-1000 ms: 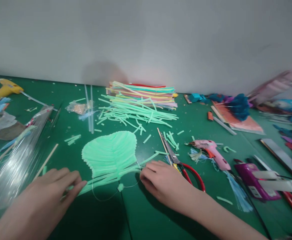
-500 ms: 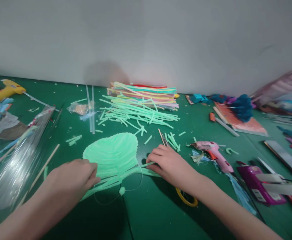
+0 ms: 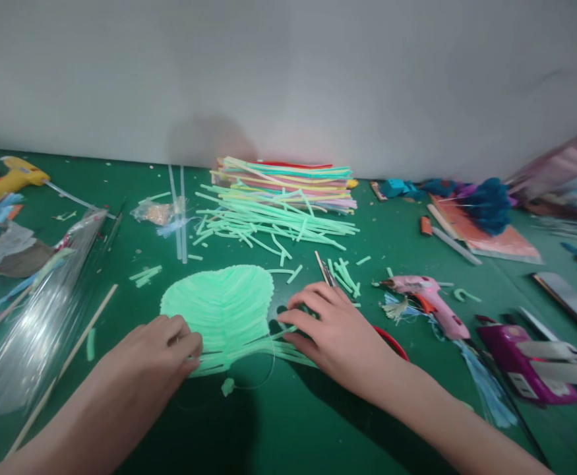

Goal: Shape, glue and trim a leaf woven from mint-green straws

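A mint-green leaf shape of fuzzy pipe cleaners (image 3: 219,297) lies before me, with loose strands running across its lower edge. My left hand (image 3: 164,349) has its fingers closed on the strands at the lower left; their tips are hidden. At the right, the thumb and fingers of my right hand (image 3: 325,326) pinch a loose green pipe cleaner (image 3: 283,335). A thin thread loops below the leaf, near a small green fuzzy knot (image 3: 227,386). Partly under my right hand are scissors, showing a red handle (image 3: 392,341).
Behind the leaf lie piled green pipe cleaners (image 3: 278,221) and multicoloured ones (image 3: 288,173). A pink glue gun (image 3: 424,293) and a purple device (image 3: 525,363) sit at right. At left are a yellow glue gun (image 3: 16,179), clear plastic wrap (image 3: 45,316) and a thin stick (image 3: 65,366).
The strands have shifted and spread more level under the leaf, and the knot has moved slightly left and down. My right fingers have opened out a little. The scissors' visible handle has changed position.
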`<state>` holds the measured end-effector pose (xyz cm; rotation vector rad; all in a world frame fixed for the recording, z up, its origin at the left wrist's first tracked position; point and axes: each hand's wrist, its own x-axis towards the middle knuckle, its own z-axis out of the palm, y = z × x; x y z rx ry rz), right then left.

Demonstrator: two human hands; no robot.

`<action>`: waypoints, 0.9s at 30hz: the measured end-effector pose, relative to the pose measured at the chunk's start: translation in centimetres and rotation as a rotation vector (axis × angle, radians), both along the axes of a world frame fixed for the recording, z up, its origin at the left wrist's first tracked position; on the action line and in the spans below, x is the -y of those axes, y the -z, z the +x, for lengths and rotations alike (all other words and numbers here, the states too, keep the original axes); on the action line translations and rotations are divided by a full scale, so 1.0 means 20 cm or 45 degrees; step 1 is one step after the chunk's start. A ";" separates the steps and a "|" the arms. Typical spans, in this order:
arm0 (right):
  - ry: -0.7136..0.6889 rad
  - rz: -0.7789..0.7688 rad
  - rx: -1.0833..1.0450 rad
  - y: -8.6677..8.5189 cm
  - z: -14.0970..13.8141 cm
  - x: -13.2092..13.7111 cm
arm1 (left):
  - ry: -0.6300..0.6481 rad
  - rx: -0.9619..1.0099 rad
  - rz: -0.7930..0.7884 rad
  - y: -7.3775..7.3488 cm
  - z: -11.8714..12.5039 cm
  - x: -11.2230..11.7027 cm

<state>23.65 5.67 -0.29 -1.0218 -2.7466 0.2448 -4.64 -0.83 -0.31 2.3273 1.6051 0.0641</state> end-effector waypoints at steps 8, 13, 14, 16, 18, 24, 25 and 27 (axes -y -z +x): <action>-0.126 -0.088 0.045 0.07 -0.14 0.03 | 0.035 -0.150 0.031 0.05 0.03 0.03; -0.137 -0.171 0.073 0.06 -0.16 0.03 | 0.084 -0.341 0.159 0.09 0.06 0.04; -0.145 -0.178 0.069 0.06 -0.16 0.03 | 0.088 -0.370 0.171 0.09 0.06 0.04; -0.158 -0.160 0.067 0.06 -0.16 0.04 | 0.103 -0.392 0.163 0.09 0.07 0.03; -0.163 -0.120 0.073 0.08 -0.17 0.05 | 0.114 -0.362 0.123 0.09 0.08 0.03; -0.173 -0.123 0.100 0.09 -0.19 0.07 | 0.089 -0.159 -0.016 0.08 0.07 0.03; -0.174 -0.133 0.100 0.08 -0.19 0.08 | 0.070 -0.076 -0.025 0.08 0.07 0.03; -0.173 -0.141 0.095 0.06 -0.19 0.08 | 0.037 0.084 -0.034 0.08 0.06 0.03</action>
